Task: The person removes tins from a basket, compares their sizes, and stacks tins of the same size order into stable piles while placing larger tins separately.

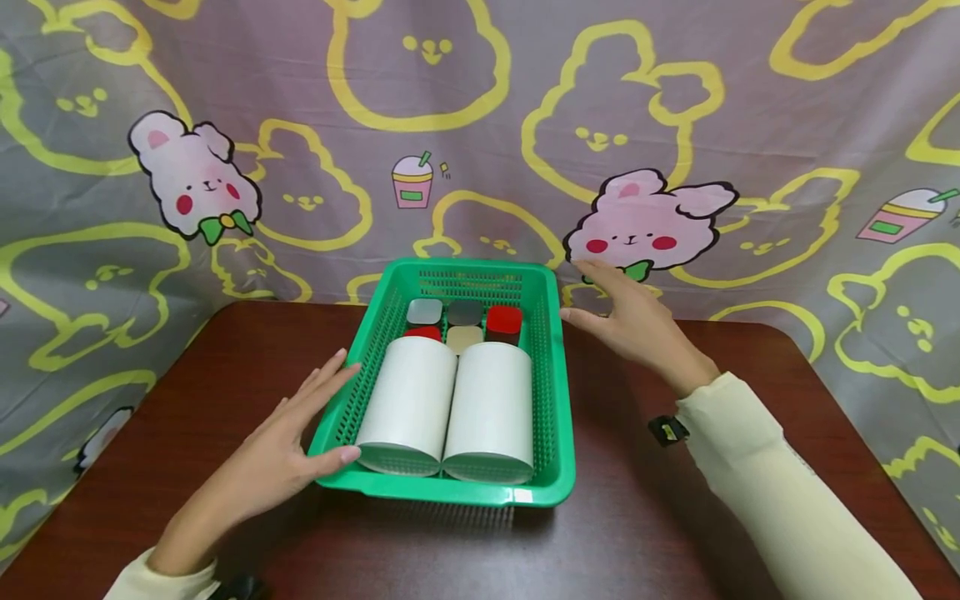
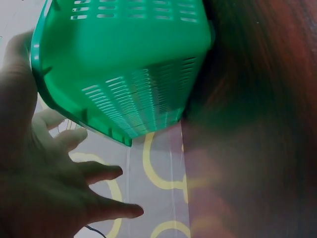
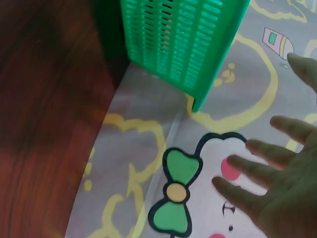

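A green plastic basket (image 1: 567, 417) with slotted walls stands on the table. In its near half, two white cylinders (image 1: 411, 400) lie side by side, their round ends facing the near rim. Behind them are several small square-topped items (image 1: 504, 319) in red, grey and beige; their lower parts are hidden. My left hand (image 1: 273, 454) is at the basket's left rim, fingers spread, thumb by the near left corner. In the left wrist view its thumb reaches the rim. My right hand (image 1: 637, 325) hovers near the right rim with fingers extended, apart from the basket in the right wrist view.
The basket rests on a dark reddish-brown table (image 1: 630, 533) with rounded far corners. A grey-pink curtain (image 1: 480, 167) with yellow outlines and rabbit faces hangs behind and around the table. Both forearms wear pale sleeves (image 1: 780, 483) with a black strap at the wrist.
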`<state>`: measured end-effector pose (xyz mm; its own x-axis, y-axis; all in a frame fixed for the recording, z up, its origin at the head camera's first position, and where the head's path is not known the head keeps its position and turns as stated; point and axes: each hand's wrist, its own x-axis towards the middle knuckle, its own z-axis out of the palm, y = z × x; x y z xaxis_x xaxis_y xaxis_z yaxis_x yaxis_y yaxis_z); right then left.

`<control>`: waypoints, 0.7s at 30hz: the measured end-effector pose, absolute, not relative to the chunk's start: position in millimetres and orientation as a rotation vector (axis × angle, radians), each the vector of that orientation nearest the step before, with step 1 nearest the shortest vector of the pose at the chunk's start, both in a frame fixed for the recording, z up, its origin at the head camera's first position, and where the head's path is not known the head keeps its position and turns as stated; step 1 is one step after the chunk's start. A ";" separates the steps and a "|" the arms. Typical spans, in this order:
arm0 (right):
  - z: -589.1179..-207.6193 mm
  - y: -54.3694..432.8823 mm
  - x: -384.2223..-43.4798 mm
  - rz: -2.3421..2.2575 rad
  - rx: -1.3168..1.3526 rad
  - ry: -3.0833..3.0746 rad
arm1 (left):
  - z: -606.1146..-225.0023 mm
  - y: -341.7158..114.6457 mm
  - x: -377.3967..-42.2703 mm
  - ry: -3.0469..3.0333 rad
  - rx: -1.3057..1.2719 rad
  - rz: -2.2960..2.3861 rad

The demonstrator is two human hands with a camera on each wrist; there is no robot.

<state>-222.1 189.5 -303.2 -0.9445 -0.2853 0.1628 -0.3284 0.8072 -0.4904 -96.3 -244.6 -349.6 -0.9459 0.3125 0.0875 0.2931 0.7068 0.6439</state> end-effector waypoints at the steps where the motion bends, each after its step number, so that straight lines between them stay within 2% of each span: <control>1: -302.6 186.5 -225.1 0.854 0.520 -2.900 | -350.6 -244.7 -96.0 2.870 0.527 1.078; 13: -296.3 155.1 -257.1 1.137 0.826 -2.828 | -365.1 -255.9 -97.5 2.879 0.748 1.048; 21: -295.0 135.1 -272.8 1.168 0.841 -2.895 | -375.3 -260.7 -103.1 2.844 0.782 1.146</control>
